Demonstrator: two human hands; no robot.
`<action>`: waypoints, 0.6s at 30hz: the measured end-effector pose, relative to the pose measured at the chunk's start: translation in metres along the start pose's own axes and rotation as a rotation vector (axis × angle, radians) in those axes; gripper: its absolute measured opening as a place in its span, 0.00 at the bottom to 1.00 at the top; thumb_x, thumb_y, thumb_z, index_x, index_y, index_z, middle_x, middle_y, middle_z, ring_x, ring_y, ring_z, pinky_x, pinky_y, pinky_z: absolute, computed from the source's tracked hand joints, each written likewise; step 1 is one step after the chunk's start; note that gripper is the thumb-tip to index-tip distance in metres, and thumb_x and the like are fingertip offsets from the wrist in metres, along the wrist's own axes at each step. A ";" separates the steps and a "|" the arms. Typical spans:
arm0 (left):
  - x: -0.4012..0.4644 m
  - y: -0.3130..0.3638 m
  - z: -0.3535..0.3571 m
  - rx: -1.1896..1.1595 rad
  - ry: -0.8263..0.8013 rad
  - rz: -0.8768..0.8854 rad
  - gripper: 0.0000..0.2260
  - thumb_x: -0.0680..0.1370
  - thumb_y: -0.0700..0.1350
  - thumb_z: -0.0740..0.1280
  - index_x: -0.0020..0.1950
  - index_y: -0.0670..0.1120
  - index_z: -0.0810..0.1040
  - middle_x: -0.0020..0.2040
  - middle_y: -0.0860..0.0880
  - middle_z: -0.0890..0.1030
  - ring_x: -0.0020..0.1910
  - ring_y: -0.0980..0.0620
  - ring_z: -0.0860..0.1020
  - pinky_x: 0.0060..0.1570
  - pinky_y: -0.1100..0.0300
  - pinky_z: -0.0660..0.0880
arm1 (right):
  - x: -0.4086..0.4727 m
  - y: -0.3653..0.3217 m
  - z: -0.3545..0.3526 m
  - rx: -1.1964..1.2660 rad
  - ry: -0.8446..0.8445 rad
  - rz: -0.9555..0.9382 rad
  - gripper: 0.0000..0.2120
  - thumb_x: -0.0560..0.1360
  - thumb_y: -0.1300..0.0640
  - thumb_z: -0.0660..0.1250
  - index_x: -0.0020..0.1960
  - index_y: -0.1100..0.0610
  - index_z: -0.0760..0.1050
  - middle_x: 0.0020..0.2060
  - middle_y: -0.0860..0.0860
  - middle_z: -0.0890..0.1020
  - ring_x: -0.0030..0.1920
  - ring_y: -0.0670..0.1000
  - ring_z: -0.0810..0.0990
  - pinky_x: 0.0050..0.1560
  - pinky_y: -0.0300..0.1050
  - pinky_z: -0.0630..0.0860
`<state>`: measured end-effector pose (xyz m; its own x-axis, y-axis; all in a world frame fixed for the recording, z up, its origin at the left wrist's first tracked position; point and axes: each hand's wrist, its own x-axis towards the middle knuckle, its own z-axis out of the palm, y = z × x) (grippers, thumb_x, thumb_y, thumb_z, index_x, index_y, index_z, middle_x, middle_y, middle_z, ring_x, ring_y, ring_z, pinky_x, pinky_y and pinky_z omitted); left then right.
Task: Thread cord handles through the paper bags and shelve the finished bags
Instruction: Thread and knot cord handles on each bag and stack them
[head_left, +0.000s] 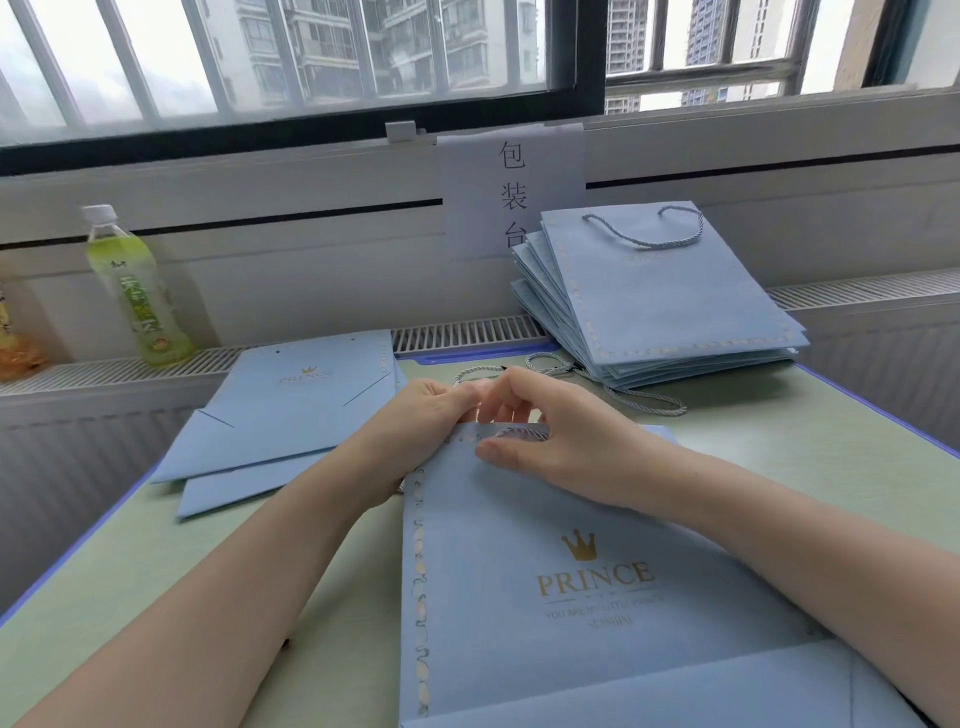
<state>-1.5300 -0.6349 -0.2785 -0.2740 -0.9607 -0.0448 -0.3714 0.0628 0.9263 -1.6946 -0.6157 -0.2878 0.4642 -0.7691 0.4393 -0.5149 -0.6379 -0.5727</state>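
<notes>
A flat light-blue paper bag (571, 597) with a gold crown and "PRINCE" lies on the green table in front of me. My left hand (421, 421) grips its top left edge. My right hand (550, 431) pinches a blue-grey cord (524, 432) at the bag's top edge, fingertips of both hands meeting there. Loose cords (644, 400) lie just behind the hands. A stack of finished bags (665, 312) with cord handles leans at the back right. Flat bags without handles (291, 410) lie at the left.
A green drink bottle (137, 291) stands on the radiator ledge at the back left. A paper sign (514, 192) hangs on the wall under the barred window. The table's blue edge (78, 551) runs along the left.
</notes>
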 end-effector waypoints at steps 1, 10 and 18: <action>0.000 0.000 0.000 0.000 -0.011 -0.001 0.23 0.78 0.54 0.63 0.41 0.32 0.78 0.36 0.40 0.78 0.32 0.45 0.74 0.30 0.61 0.71 | 0.000 0.000 0.001 0.019 -0.020 0.015 0.09 0.72 0.54 0.71 0.46 0.47 0.70 0.43 0.44 0.76 0.43 0.38 0.71 0.46 0.32 0.68; -0.002 -0.002 -0.002 -0.078 -0.057 -0.012 0.25 0.75 0.56 0.65 0.45 0.31 0.78 0.38 0.38 0.78 0.34 0.43 0.76 0.31 0.59 0.73 | 0.000 -0.003 0.000 -0.136 -0.040 0.044 0.10 0.74 0.49 0.69 0.45 0.49 0.68 0.38 0.35 0.71 0.40 0.31 0.69 0.43 0.27 0.65; -0.002 -0.002 0.002 -0.166 0.000 0.063 0.23 0.77 0.53 0.63 0.45 0.31 0.79 0.40 0.36 0.82 0.32 0.45 0.80 0.33 0.58 0.77 | 0.003 0.001 -0.009 -0.067 -0.032 0.025 0.06 0.74 0.54 0.69 0.45 0.50 0.71 0.39 0.37 0.74 0.41 0.31 0.71 0.43 0.26 0.65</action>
<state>-1.5303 -0.6324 -0.2814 -0.2926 -0.9561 0.0156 -0.2016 0.0776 0.9764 -1.7000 -0.6184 -0.2812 0.4732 -0.7838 0.4022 -0.5728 -0.6206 -0.5354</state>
